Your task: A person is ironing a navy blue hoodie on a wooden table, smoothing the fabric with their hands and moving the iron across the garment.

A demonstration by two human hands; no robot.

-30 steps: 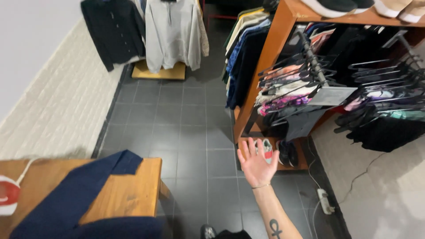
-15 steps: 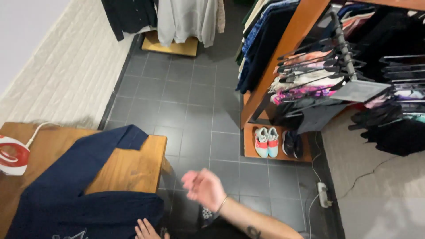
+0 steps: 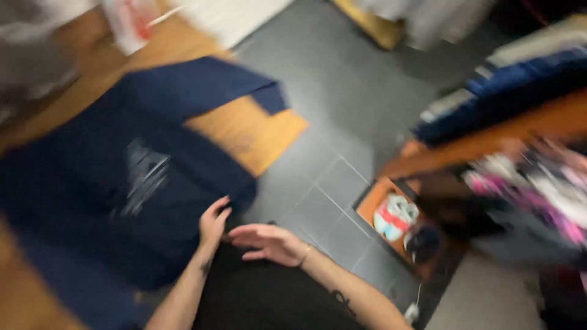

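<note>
Navy garment (image 3: 122,183): spread flat over the wooden worktop (image 3: 257,131), one sleeve reaching toward the far right corner; a pale print shows blurred at its middle.
Left hand (image 3: 213,223): fingers loosely open, resting on the garment's near right edge, gripping nothing.
Right hand (image 3: 269,243): open, palm down, fingers spread, just beside the left hand at the worktop's near edge, over the person's dark clothing.
Floor (image 3: 342,122): dark grey tiles, right of the worktop.
Clothes rack (image 3: 507,128): wooden, at right, hung with blurred dark and pink clothes.
Shoes (image 3: 394,217): pale pair on the rack's low shelf, well apart from both hands.
Between hands and garment: nothing.
</note>
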